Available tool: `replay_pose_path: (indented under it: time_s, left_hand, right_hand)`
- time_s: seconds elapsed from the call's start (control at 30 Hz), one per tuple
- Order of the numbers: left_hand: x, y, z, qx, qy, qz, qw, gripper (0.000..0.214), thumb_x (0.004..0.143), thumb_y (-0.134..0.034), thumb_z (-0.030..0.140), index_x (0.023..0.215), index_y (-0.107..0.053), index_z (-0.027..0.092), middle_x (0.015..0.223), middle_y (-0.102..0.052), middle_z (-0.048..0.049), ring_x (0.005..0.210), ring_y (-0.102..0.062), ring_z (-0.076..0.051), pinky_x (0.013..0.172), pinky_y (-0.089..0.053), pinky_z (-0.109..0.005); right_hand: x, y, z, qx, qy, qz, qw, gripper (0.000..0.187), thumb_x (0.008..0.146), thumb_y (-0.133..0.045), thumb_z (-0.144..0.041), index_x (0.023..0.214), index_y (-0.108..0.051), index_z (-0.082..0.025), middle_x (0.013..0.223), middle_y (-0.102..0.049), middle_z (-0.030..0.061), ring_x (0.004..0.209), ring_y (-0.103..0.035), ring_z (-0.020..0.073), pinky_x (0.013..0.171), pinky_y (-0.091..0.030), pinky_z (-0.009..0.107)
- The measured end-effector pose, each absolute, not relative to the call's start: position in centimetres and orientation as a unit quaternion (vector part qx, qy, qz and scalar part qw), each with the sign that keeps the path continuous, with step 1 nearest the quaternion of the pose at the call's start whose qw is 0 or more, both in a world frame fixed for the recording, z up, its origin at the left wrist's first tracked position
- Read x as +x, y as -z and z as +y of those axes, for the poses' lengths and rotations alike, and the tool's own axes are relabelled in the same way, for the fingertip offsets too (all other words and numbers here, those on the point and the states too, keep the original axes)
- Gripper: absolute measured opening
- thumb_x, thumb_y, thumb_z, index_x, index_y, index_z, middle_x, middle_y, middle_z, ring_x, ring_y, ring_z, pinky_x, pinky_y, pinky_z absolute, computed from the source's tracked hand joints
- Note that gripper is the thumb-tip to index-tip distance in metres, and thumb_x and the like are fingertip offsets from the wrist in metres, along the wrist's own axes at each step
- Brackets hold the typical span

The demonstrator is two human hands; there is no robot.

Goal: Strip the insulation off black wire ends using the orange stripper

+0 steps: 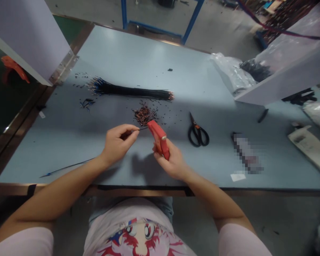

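My left hand (118, 142) pinches a thin black wire (69, 166) near one end; the rest of it trails back to the left across the table. My right hand (170, 160) grips a red wire stripper (159, 138), whose tip meets the wire's end just above a small pile of stripped insulation bits (143, 114). A bundle of black wires (130, 91) with blue and copper ends lies farther back on the grey table (69, 135).
Black scissors (197, 132) lie right of my hands. A blurred dark object (246, 152) and a white tag (238, 176) sit nearer the front right. A plastic bag (230, 73) and a white box (288, 67) stand at the back right. A white panel (29, 35) rises at the left.
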State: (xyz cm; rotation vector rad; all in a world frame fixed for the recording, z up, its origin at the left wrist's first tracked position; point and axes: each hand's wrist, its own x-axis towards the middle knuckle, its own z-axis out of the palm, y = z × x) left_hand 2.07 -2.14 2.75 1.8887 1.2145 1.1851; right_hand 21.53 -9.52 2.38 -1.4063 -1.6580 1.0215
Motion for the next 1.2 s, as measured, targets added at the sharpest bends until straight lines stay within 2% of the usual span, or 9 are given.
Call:
replay_pose_path:
  time_s: [0.13, 0.23, 0.5, 0.77, 1.2]
  left_hand:
    - [1.1, -3.3, -0.7, 0.663, -0.422, 0.490, 0.377, 0.012, 0.073, -0.066, 0.029, 0.075, -0.069, 0.017, 0.067, -0.067, -0.0004, 0.059, -0.057, -0.010, 0.054, -0.044, -0.019]
    - [0.7, -3.5, -0.1, 0.652, -0.418, 0.481, 0.412, 0.010, 0.071, -0.068, 0.027, 0.072, -0.069, 0.017, 0.068, -0.068, -0.0012, 0.061, -0.059, -0.011, 0.057, -0.046, -0.020]
    - [1.0, -3.6, -0.8, 0.669, -0.412, 0.437, 0.438, 0.010, 0.071, -0.066, 0.026, 0.069, -0.067, 0.016, 0.060, -0.064, -0.0003, 0.053, -0.053, -0.009, 0.049, -0.041, -0.020]
    - [1.0, -3.6, -0.9, 0.675, -0.402, 0.454, 0.421, 0.013, 0.071, -0.065, 0.028, 0.069, -0.068, 0.016, 0.057, -0.060, -0.0006, 0.052, -0.050, -0.009, 0.046, -0.036, -0.020]
    - [1.2, -3.5, -1.3, 0.692, -0.395, 0.448, 0.405, 0.013, 0.072, -0.064, 0.029, 0.069, -0.068, 0.017, 0.056, -0.059, -0.0006, 0.050, -0.048, -0.009, 0.044, -0.035, -0.020]
  right_hand:
    - [22.3, -3.1, -9.4, -0.414, -0.701, -0.448, 0.369, 0.029, 0.078, -0.062, -0.030, 0.101, -0.051, -0.015, 0.086, -0.059, 0.0060, 0.073, -0.061, 0.0184, 0.063, -0.052, 0.034]
    - [22.7, -3.4, -9.4, -0.345, -0.790, -0.357, 0.358, 0.034, 0.076, -0.067, -0.032, 0.100, -0.053, -0.013, 0.087, -0.060, 0.0070, 0.072, -0.063, 0.0197, 0.063, -0.054, 0.036]
    - [22.8, -3.4, -9.3, -0.326, -0.821, -0.321, 0.342, 0.036, 0.073, -0.071, -0.030, 0.099, -0.056, -0.011, 0.083, -0.063, 0.0067, 0.072, -0.065, 0.0219, 0.068, -0.054, 0.040]
    - [22.7, -3.4, -9.4, -0.342, -0.813, -0.334, 0.334, 0.034, 0.076, -0.070, -0.032, 0.099, -0.056, -0.011, 0.082, -0.065, 0.0071, 0.072, -0.067, 0.0209, 0.066, -0.054, 0.037]
    - [22.5, -3.2, -9.3, -0.374, -0.794, -0.346, 0.331, 0.032, 0.078, -0.068, -0.037, 0.092, -0.056, -0.011, 0.072, -0.064, 0.0045, 0.061, -0.064, 0.0164, 0.057, -0.054, 0.031]
